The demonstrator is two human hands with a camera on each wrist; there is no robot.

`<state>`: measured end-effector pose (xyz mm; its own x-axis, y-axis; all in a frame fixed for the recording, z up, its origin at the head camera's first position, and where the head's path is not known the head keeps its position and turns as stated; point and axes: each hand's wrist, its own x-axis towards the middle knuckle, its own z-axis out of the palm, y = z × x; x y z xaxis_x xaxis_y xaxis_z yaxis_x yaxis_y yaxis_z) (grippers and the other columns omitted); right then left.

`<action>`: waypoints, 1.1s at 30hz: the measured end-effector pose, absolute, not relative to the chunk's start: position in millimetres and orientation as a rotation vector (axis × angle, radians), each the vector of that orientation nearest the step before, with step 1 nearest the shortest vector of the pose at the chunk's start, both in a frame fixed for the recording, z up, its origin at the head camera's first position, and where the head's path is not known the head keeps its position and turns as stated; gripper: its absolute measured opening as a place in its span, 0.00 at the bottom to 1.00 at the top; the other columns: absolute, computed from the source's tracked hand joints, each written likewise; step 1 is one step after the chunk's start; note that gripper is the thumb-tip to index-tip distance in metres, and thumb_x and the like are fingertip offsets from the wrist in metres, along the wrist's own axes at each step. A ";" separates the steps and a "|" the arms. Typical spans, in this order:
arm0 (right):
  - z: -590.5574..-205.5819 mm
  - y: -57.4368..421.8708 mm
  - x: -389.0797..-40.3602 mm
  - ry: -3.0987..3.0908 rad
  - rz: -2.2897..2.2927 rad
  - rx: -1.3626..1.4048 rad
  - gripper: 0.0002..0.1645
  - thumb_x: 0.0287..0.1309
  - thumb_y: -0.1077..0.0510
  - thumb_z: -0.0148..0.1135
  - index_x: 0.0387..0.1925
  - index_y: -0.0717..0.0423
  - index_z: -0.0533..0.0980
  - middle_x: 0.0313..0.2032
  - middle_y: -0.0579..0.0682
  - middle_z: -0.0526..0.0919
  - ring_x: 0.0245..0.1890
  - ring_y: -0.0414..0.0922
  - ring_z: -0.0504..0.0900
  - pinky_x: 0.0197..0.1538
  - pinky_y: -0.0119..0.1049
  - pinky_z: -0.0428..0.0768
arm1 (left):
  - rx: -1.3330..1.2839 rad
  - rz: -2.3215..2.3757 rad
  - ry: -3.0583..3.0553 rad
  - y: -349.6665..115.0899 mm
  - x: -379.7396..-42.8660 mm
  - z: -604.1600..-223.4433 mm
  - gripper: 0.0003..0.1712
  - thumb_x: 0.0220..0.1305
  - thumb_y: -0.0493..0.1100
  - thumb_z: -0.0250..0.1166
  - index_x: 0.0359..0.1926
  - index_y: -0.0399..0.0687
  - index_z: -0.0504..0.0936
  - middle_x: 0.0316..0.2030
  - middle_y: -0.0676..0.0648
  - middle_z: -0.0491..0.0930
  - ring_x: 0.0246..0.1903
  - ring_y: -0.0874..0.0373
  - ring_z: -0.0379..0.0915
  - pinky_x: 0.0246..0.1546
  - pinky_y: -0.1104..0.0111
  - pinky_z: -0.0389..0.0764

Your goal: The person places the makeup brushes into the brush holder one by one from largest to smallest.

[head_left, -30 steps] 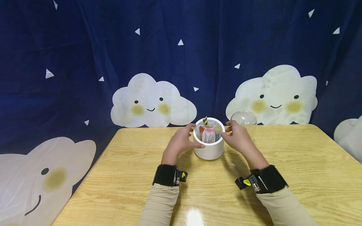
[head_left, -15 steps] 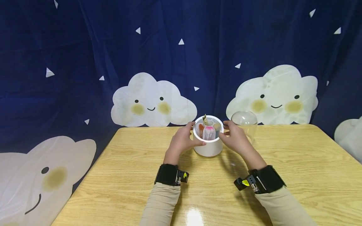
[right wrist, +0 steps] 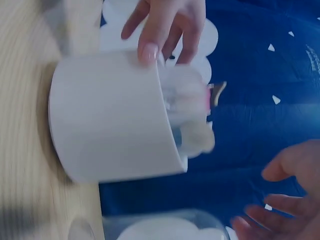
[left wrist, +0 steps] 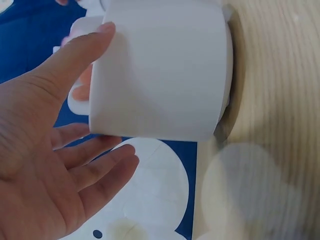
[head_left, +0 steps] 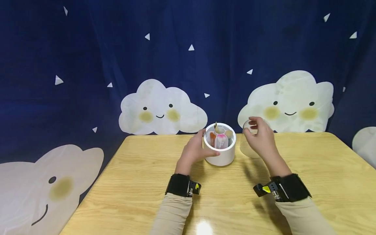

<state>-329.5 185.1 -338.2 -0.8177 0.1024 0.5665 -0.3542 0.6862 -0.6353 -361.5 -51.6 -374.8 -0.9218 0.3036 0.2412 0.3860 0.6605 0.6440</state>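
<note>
A white round holder [head_left: 221, 159] stands upright on the table, with makeup brushes [head_left: 221, 140] in its inner compartments. Pink, orange and tan bristles show, and a gold-striped piece sticks up at the back. My left hand [head_left: 194, 148] grips the holder's left side, its thumb against the front wall just below the rim. In the left wrist view the fingers [left wrist: 102, 172] curl beside the wall. Just right of the holder is a clear dome cover [head_left: 247, 148]. My right hand [head_left: 262, 137] is in front of its top, fingers loosely bent, holding nothing; contact with the dome cannot be told.
The wooden table [head_left: 152, 169] reaches back to a dark blue curtain [head_left: 176, 26] printed with white clouds and triangles. Holder and dome stand close together near the table's back edge.
My right hand has left the holder's rim and moved right to the dome. The holder, tipped slightly half a second ago, sits level again, still in my left hand.
</note>
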 end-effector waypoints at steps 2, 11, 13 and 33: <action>-336.5 192.1 -332.8 -2.267 0.981 0.157 0.30 0.58 0.62 0.58 0.62 0.71 0.70 0.57 0.71 0.74 0.55 0.68 0.73 0.53 0.58 0.74 | -0.574 -1.117 -2.735 -46.0 -361.8 -376.3 0.62 0.41 0.55 0.86 0.73 0.45 0.63 0.64 0.45 0.75 0.63 0.50 0.73 0.63 0.54 0.75; -336.3 217.9 -360.3 -2.678 0.753 0.134 0.49 0.58 0.47 0.70 0.73 0.63 0.59 0.71 0.79 0.47 0.66 0.83 0.54 0.57 0.78 0.63 | -0.448 -1.207 -2.610 -31.2 -359.8 -389.1 0.66 0.35 0.58 0.87 0.74 0.49 0.62 0.63 0.47 0.76 0.61 0.51 0.74 0.58 0.51 0.77; -341.1 222.9 -364.7 -2.732 0.739 0.156 0.50 0.57 0.46 0.71 0.72 0.64 0.59 0.70 0.82 0.47 0.64 0.84 0.54 0.55 0.77 0.66 | -0.454 -1.243 -2.584 -29.5 -358.7 -391.7 0.67 0.35 0.57 0.88 0.74 0.46 0.61 0.64 0.46 0.75 0.61 0.50 0.73 0.59 0.51 0.76; -342.0 242.7 -372.2 -2.612 0.628 0.250 0.49 0.52 0.47 0.77 0.69 0.61 0.65 0.57 0.81 0.68 0.56 0.76 0.69 0.47 0.70 0.74 | -0.395 -1.209 -2.553 -21.4 -360.6 -401.0 0.68 0.35 0.60 0.87 0.74 0.44 0.61 0.64 0.43 0.74 0.61 0.49 0.74 0.58 0.52 0.78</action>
